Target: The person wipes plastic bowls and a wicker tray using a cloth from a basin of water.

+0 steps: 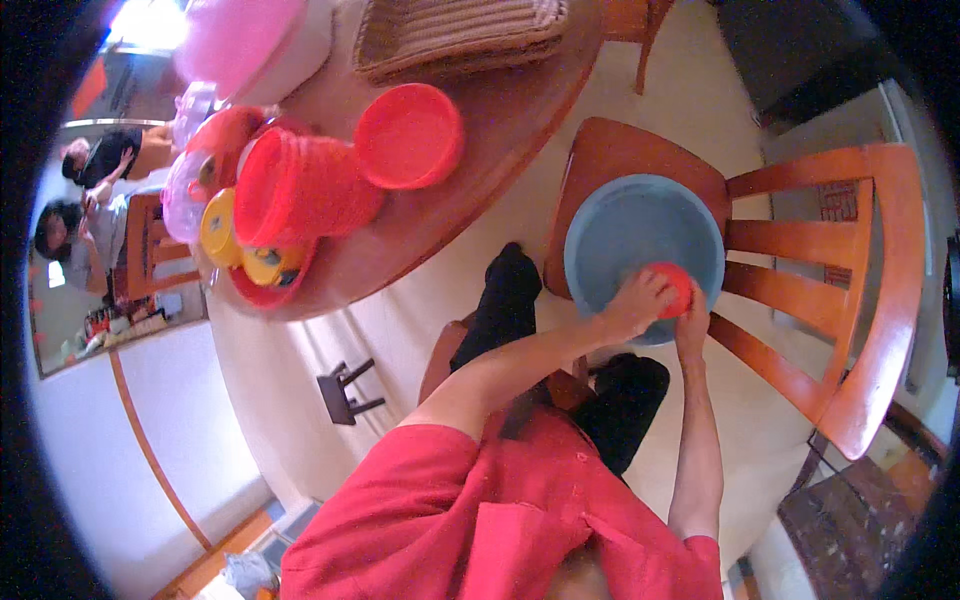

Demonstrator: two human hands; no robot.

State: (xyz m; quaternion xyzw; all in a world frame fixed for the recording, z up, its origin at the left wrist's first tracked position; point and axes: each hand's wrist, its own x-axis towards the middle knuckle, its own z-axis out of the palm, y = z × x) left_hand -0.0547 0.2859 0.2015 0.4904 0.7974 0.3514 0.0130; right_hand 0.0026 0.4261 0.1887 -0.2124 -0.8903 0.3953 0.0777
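Observation:
A round blue-grey plastic basin (622,225) rests on the seat of a wooden chair (600,150). Over its near side, both of my hands hold a small round red plastic item (679,289), perhaps a bowl or lid. My left hand (641,298) lies across its left side with bent fingers; my right hand (694,309) grips its right edge. The basin's contents cannot be made out clearly. On the round wooden table (480,180) to the left lie a stack of red plastic containers (307,187) and a separate round red container (409,136).
Yellow-lidded items (262,262) and pink transparent containers (184,195) crowd the table's left edge. Behind them are a large pink-lidded tub (232,37) and a woven tray (457,34). A small dark stool (341,394) stands on the floor. Two people appear at the far left.

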